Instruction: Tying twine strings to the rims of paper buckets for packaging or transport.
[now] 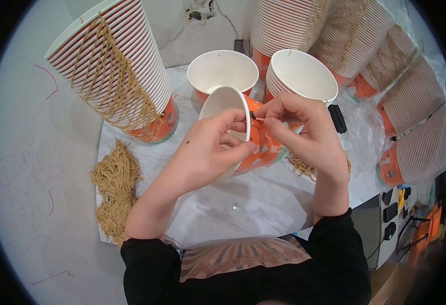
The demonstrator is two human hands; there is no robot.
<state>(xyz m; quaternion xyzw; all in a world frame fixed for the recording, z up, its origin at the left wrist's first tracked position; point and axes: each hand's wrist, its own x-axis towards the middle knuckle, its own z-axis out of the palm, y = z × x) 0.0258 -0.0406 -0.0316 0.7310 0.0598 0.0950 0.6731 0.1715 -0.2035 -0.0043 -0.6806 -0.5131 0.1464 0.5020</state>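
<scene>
My left hand (210,145) grips an orange paper bucket (267,147) by its white rim, fingers inside and thumb on the outer wall. The bucket is tipped, its mouth turned to the left. At the outer wall near the rim, my right hand (304,127) pinches a short pale end of string (259,119) between thumb and forefinger, by a small dark spot. Loose tan strings (304,168) lie under my right wrist. Just behind stand a white-mouthed bucket (223,71) and a short nested stack of buckets (304,76).
A tall leaning stack of buckets (116,66) with string handles is at the left, above a tied bundle of tan string (117,190). Plastic-wrapped bucket stacks (413,99) line the right side. A small black object (337,118) lies on the marbled table (233,208).
</scene>
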